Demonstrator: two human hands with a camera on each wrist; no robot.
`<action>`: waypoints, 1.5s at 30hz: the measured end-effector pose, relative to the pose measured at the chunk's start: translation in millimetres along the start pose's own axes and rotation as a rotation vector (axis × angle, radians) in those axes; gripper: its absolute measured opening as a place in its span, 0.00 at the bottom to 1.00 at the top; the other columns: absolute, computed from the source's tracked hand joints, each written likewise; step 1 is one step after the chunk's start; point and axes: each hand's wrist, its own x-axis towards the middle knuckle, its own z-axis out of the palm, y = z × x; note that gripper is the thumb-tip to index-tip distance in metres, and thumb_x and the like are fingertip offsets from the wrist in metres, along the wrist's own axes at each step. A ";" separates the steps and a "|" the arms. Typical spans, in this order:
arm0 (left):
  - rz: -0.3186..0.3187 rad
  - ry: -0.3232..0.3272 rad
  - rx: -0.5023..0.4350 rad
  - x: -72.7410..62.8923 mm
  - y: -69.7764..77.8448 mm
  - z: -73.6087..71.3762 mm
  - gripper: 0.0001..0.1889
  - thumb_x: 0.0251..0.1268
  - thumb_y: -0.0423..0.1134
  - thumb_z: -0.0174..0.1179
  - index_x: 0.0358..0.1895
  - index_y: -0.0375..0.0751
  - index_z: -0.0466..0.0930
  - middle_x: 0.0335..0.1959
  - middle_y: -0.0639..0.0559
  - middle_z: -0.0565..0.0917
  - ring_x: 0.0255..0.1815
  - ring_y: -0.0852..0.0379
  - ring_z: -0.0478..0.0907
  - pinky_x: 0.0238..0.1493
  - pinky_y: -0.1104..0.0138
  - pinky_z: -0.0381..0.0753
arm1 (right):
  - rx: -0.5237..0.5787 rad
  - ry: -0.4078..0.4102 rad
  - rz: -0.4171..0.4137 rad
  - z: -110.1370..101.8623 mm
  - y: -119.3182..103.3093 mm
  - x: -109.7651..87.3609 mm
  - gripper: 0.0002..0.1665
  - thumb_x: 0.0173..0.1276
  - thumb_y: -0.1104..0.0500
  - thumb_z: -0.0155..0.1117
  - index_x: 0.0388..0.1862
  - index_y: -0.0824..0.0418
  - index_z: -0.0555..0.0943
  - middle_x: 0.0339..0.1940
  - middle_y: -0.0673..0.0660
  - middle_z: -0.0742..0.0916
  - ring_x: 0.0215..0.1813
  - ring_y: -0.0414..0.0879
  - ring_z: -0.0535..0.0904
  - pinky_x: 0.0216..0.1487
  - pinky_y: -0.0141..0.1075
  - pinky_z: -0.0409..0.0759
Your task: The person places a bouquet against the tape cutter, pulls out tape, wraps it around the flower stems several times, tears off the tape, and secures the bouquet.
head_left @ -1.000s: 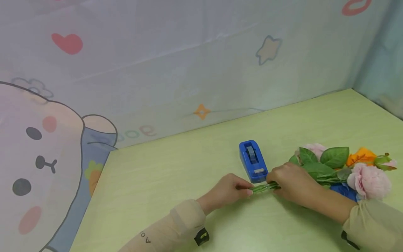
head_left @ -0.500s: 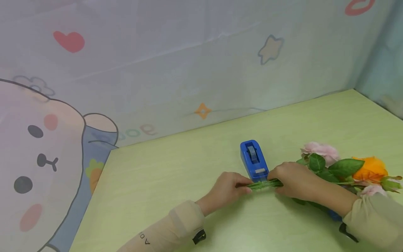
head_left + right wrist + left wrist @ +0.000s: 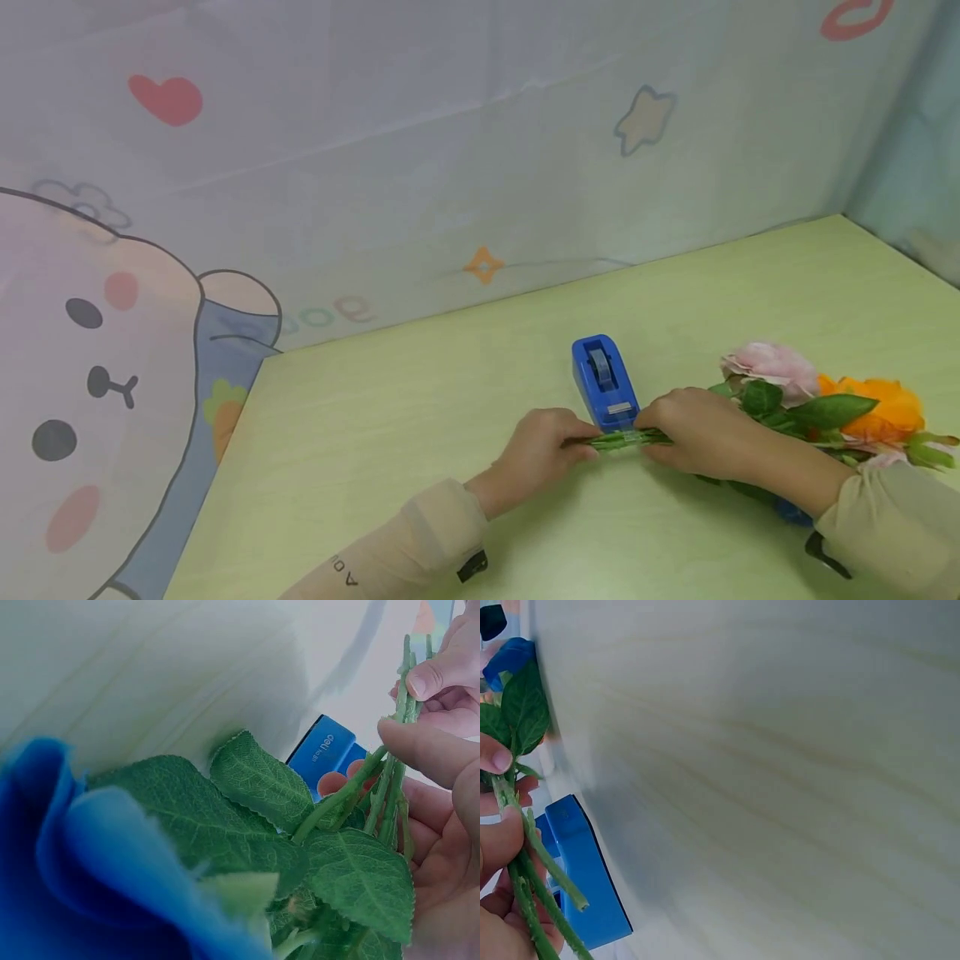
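Note:
Between both hands stretches a bunch of artificial flowers, its green stems [image 3: 624, 440] lying level along the front end of a blue tape dispenser [image 3: 603, 375]. My left hand [image 3: 538, 446] pinches the cut stem ends between thumb and fingers. Farther up, below the leaves, my right hand [image 3: 693, 429] grips the same stems. A glossy clear patch like tape shows on the stems beside the dispenser's cutter. Beyond the right hand are a pink flower [image 3: 772, 367], an orange flower [image 3: 888, 408] and a blue flower [image 3: 127, 862]; the right forearm partly hides the bunch.
The light green table [image 3: 420, 383] runs back to a printed cloth backdrop [image 3: 375, 167] with a cartoon bear [image 3: 112, 358] at the left. Another cloth hangs at the right edge.
The bunch has turned about its stems: the front pink flower has swung down behind the right forearm, and the orange flower has come lower. Both hands stay nearly in place, still holding the stems.

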 end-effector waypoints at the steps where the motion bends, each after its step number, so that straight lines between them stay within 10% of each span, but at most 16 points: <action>1: 0.007 0.010 0.010 -0.5 0.3 0.2 0.10 0.55 0.35 0.66 0.41 0.39 0.86 0.30 0.52 0.84 0.28 0.70 0.74 0.31 0.84 0.68 | 0.005 0.001 -0.007 0.0 0.0 0.2 0.07 0.55 0.58 0.71 0.32 0.58 0.85 0.29 0.48 0.86 0.28 0.40 0.79 0.25 0.34 0.73; 9: 0.093 0.106 0.147 -4.5 2.5 5.8 0.09 0.53 0.36 0.67 0.39 0.40 0.86 0.28 0.53 0.83 0.28 0.64 0.77 0.34 0.81 0.71 | -0.014 0.065 -0.086 1.3 2.5 0.7 0.07 0.56 0.58 0.70 0.22 0.53 0.80 0.21 0.41 0.81 0.21 0.32 0.68 0.21 0.31 0.65; 17: 0.048 0.083 0.144 -4.5 4.9 6.4 0.10 0.55 0.37 0.66 0.41 0.40 0.85 0.31 0.54 0.83 0.30 0.69 0.76 0.34 0.83 0.69 | -0.034 0.162 -0.088 3.3 3.2 -0.9 0.10 0.50 0.60 0.74 0.19 0.51 0.80 0.19 0.41 0.81 0.21 0.31 0.70 0.21 0.30 0.67; 26: -0.103 -0.117 -0.012 1.5 5.3 -1.1 0.13 0.72 0.42 0.49 0.38 0.40 0.81 0.26 0.57 0.79 0.28 0.69 0.72 0.33 0.80 0.69 | -0.078 0.230 -0.127 8.7 4.8 -0.4 0.16 0.47 0.61 0.76 0.15 0.50 0.75 0.16 0.40 0.77 0.19 0.32 0.66 0.21 0.31 0.66; 35: -0.440 -0.424 -0.458 14.3 -2.6 -10.8 0.19 0.74 0.42 0.44 0.31 0.34 0.80 0.25 0.52 0.84 0.24 0.64 0.73 0.33 0.74 0.69 | -0.216 0.329 -0.208 13.5 2.2 1.6 0.12 0.41 0.61 0.79 0.18 0.55 0.80 0.16 0.45 0.80 0.20 0.39 0.73 0.30 0.40 0.73; 45: -0.443 -0.394 -0.510 15.9 -7.5 -12.8 0.14 0.70 0.37 0.52 0.35 0.32 0.85 0.22 0.50 0.83 0.24 0.65 0.74 0.35 0.74 0.72 | -0.253 0.370 -0.237 14.2 5.1 3.5 0.14 0.41 0.59 0.79 0.18 0.55 0.79 0.16 0.45 0.79 0.20 0.40 0.74 0.31 0.42 0.75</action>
